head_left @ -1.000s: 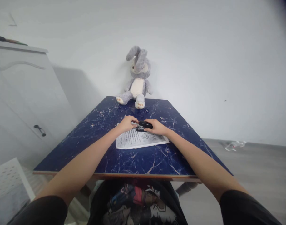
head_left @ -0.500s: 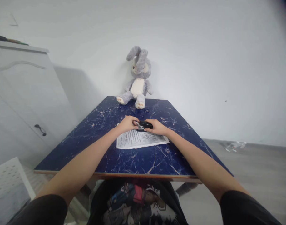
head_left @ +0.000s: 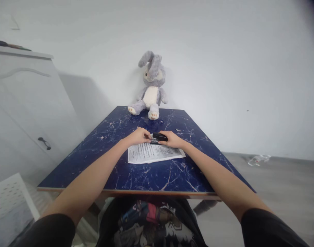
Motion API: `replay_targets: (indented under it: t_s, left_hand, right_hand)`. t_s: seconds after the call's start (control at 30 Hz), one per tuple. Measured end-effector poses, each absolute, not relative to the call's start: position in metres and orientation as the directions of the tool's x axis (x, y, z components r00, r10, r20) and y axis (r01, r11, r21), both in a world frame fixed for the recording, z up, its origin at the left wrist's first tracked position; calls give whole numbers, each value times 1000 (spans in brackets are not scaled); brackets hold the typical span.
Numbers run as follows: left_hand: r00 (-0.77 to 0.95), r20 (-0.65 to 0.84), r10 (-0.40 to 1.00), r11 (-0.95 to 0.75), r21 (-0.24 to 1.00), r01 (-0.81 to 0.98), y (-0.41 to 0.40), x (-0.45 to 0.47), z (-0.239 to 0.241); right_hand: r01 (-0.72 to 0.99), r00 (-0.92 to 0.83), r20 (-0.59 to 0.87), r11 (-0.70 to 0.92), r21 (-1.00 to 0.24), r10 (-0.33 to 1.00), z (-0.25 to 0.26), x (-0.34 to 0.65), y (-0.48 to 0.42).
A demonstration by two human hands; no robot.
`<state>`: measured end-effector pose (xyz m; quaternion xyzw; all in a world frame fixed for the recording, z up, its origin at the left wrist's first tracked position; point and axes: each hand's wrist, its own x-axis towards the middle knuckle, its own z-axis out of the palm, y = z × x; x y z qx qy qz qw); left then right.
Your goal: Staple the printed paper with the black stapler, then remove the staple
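A black stapler (head_left: 160, 137) rests over the far edge of a printed sheet of paper (head_left: 152, 154) on the blue marbled table. My right hand (head_left: 172, 139) is wrapped round the stapler's right end, fingers over the top and thumb low at the near side. At the stapler's left end, the thumb and fingers of my left hand (head_left: 139, 136) are pinched together, close against a pale metal part under the black top. Whatever lies between those left fingertips is too small to make out. Part of the sheet's far edge is covered by my hands and the stapler.
A grey plush rabbit (head_left: 151, 85) sits at the table's (head_left: 146, 178) far end against the wall. To the left stands a white cabinet (head_left: 25, 103), with a white perforated panel (head_left: 10, 195) nearer me. Clear plastic (head_left: 258, 160) lies on the floor at right.
My left hand has shifted slightly left and its fingers have tilted down at the stapler's end. The stapler, my right hand and the paper stay nearly where they were.
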<state>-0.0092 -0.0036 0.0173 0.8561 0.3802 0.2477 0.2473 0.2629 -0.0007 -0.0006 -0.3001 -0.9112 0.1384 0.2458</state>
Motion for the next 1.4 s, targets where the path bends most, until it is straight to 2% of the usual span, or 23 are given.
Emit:
replay_targets:
  t_s: [0.13,0.23,0.43,0.6,0.7,0.77,0.87,0.93,1.0,1.17,1.3,1.4]
  left_hand:
    - [699,187,690,-609,673,421,7,-36,20]
    - [711,167,683,-599,685,414,11,-45,19]
    - [634,304,710,-614,709,347,4,-14,5]
    - [614,364,700,-681,600,420,5,0,-2]
    - [559,414,718,-666,641,381,10,-11,4]
    - [431,493,756,-646,666,373,14,-21,8]
    - [146,568,810,-580,738,344,21,-30,8]
    - [101,555,826,-554,764,331,24,-31,5]
    - [160,535,830,-553,746,371,26,-29,1]
    - [349,465,814,-579,701,417,23,-21,-5]
    - [403,432,807,-578,717,390,19,-18,-3]
    - [416,414,810,-569,729,380,17,-16,-2]
  right_hand:
    - [482,-695,353,770,-419,627,1,264,0]
    - [468,-689,339,751,-466,640,2,266,0]
    - [457,-667,385,758,-466,638,0,266,-2]
    - [454,-652,392,748,-483,649,-5,254,-6]
    - [474,-606,397,714,-515,689,-3,245,-9]
    - [467,-651,350,719,-516,674,2,242,-12]
    - [417,-757,229,722,-552,612,16,248,-14]
    - [401,-804,138,700,-591,578,27,264,-10]
    - [428,-835,21,673,-602,550,38,289,-3]
    - [647,-747,-282,563,-514,602,50,379,16]
    - [835,-526,-334,403,-374,782,47,445,24]
    - [900,-414,-263,350,-259,871,42,468,31]
